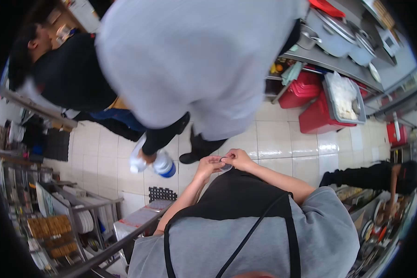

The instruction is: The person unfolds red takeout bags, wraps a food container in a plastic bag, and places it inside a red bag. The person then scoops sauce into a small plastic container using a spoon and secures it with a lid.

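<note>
My left hand (209,167) and my right hand (239,160) meet in front of my black apron (241,194). Between their fingertips is a small round thing with a dark rim (225,167), pinched from both sides. It looks thin and partly see-through; its kind is too small to make out, and the fingers cover part of it. Both hands are closed, thumbs and fingers bent around its edge.
A person in a grey top (185,60) stands close in front. Beside them, another person's hand carries white-and-blue jugs (163,163). Red bins (317,116) stand under a steel counter (356,72). A metal rack (78,217) is at left; someone bends at right.
</note>
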A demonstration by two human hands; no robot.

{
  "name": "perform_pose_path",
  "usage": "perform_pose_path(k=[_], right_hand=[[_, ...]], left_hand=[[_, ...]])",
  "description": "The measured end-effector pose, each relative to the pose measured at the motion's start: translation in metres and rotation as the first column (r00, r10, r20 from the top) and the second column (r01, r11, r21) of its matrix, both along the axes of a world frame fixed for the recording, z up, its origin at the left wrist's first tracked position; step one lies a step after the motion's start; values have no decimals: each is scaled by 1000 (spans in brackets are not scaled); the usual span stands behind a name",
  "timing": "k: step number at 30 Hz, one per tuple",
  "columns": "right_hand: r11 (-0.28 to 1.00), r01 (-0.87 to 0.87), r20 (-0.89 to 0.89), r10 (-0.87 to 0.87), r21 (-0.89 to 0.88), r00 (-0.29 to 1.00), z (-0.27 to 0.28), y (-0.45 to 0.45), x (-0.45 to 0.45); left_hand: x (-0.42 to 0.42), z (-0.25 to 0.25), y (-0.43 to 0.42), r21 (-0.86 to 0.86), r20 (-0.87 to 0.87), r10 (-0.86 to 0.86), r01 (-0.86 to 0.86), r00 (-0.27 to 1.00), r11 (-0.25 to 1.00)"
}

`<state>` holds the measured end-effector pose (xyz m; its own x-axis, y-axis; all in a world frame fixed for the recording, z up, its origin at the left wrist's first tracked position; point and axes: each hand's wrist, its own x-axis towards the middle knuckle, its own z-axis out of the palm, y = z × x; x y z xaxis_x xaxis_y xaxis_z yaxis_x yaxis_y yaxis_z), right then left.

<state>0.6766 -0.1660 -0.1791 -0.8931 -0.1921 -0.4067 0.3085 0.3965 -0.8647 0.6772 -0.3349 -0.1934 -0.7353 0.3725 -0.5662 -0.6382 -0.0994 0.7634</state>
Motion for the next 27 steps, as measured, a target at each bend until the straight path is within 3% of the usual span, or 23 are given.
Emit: perform_pose_path(k=[5, 13, 16, 21, 27], right_hand=[[985, 150, -71, -144, 83, 987, 8, 51, 6], [926, 344, -143, -366, -155, 920, 20, 152, -40], [886, 390, -387, -461, -252, 798, 33, 210, -75], [780, 552, -355, -626, -295, 694, 52, 302, -129], [781, 563, -306, -624, -270, 719, 54, 341, -186]], left_hand=[[-21, 18, 56, -23, -28, -187, 186, 982, 982], [-101, 37, 157, 15, -130, -339, 344, 932, 939], [-146, 47, 197, 2, -137, -288, 291, 948, 957], [-240, 69, 214, -14, -189, -80, 79, 979, 997], [-348, 67, 189, 10, -199, 243, -246, 949, 969]])
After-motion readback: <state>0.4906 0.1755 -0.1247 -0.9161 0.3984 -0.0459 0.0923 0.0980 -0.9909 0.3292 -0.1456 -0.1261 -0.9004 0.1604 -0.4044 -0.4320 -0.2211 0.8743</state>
